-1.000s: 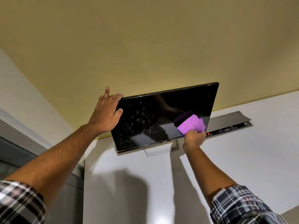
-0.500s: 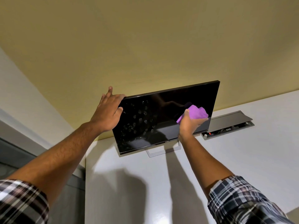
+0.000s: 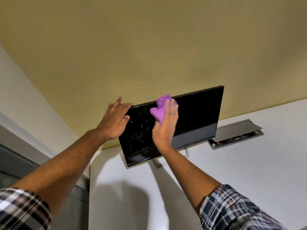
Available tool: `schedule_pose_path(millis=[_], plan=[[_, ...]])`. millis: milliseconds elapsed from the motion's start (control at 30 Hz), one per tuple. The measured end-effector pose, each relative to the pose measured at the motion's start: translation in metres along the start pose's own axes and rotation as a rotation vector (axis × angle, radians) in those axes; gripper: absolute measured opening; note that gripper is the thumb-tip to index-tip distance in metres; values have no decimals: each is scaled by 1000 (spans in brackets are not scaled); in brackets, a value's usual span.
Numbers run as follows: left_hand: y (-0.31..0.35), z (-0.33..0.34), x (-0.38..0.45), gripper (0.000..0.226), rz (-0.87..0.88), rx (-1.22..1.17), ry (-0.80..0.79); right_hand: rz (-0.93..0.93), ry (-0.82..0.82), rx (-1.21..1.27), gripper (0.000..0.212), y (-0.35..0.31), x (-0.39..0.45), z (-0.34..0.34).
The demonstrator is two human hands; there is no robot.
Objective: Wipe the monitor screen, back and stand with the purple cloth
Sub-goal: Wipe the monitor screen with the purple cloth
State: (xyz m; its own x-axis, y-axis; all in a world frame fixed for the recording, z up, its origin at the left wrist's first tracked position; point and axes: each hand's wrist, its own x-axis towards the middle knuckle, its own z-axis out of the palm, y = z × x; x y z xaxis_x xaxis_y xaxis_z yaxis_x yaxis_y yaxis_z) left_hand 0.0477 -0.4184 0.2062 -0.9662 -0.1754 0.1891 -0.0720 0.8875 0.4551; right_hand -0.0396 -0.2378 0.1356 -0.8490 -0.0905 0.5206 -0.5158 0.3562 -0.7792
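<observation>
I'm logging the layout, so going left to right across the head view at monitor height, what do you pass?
Left hand → purple cloth → right hand → clean right part of the monitor → open desk cable box.

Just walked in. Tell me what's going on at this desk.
A person in plaid sleeves is wiping a black flat-screen monitor that stands on a white desk. The left hand grips the monitor's upper left corner to steady it. The right hand presses a crumpled purple cloth flat against the upper part of the screen. Smudges and fingerprints show on the screen's left part, while the right part looks clean. A grey open cable box sits in the desk to the right.
</observation>
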Motion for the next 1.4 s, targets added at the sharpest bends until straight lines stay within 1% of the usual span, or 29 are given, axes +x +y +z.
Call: schedule_pose_path(millis=[67,167,300,333,367,400,433,500,533,567,600,633,767,833,967,1100,1167,1200,1267,1333,1400], plan=[[-2,0,2,51,1,7,-11,-103,-87,-51,104,-7,-16,7],[-5,-1,2,62,1,-3,-40,-213,-187,-77,96,-3,-31,12],[-9,-2,5,58,10,-14,-40,-454,-405,-144,85,19,-42,-6],[-10,-3,6,58,12,-19,-39,-487,-425,-124,81,23,-41,-14],[-9,-3,7,56,13,-25,-39,-482,-406,-70,74,24,-38,-23],[-9,-3,7,52,13,-30,-39,-425,-338,-7,66,26,-34,-31],[-10,-3,8,49,12,-34,-41,-337,-226,39,62,28,-29,-40],[-11,-2,9,47,12,-38,-39,-101,43,75,65,33,-14,-57],[-11,-2,9,47,14,-40,-40,3,150,73,68,36,-5,-64],[-12,-1,10,46,17,-40,-40,77,222,52,70,40,5,-69],[-13,-1,11,46,18,-40,-41,125,257,19,72,42,16,-70],[-14,-1,11,46,19,-42,-40,154,257,-10,73,42,26,-70],[-12,-1,11,47,3,-39,-37,182,188,-8,79,31,41,-46],[-12,-2,13,47,-8,-30,-35,112,125,-41,80,18,29,-28],[-11,-2,14,48,-12,-24,-27,-145,-140,-143,93,3,-13,-1],[-16,-2,12,50,-9,-26,-44,-447,-370,-292,87,13,-43,1],[-17,-3,12,52,3,-26,-51,-540,-393,-296,79,19,-45,-9],[-17,-3,12,50,11,-27,-50,-534,-364,-255,76,20,-42,-16],[-17,-2,10,47,19,-34,-45,-434,-231,-147,73,22,-33,-32],[-16,-2,10,46,19,-37,-39,-268,-21,-47,71,26,-15,-50],[-17,-1,10,46,24,-39,-35,-65,205,4,66,38,12,-65]])
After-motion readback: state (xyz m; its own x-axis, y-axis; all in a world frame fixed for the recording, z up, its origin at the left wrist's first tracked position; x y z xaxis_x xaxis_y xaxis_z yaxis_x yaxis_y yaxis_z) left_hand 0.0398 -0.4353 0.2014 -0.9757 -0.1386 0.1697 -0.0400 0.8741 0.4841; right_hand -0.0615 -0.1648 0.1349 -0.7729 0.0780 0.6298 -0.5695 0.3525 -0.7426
